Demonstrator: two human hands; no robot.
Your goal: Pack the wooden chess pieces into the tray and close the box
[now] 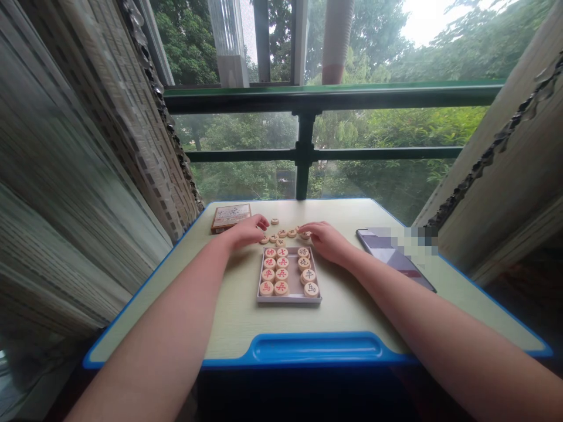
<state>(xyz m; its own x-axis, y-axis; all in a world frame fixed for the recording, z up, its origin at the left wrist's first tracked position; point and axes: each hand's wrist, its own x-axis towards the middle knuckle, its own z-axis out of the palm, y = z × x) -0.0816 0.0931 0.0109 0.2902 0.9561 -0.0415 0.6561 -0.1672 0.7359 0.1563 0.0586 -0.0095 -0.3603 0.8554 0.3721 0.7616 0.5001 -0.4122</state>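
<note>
A shallow white box (289, 299) lies in the middle of the table, holding round wooden xiangqi pieces. Two columns of red-marked pieces (281, 275) fill its left side, and one column of dark-marked pieces (310, 275) runs along its right side. Bare box floor shows between them. Loose xiangqi pieces (282, 233) lie just beyond the box, with a single piece (275, 221) farther back. My left hand (251, 230) is beside the loose pieces, fingers bent but apart, with nothing visible in them. My right hand (324, 237) stretches its fingers over the rightmost loose pieces, fingertips touching or just above them.
A brown-edged box lid (230, 217) rests at the back left, behind my left hand. To the right lies a dark phone or tablet (393, 258), partly blurred. The table (233, 328) has a blue rim and a front tray groove (316, 347). Curtains and a railed window surround it.
</note>
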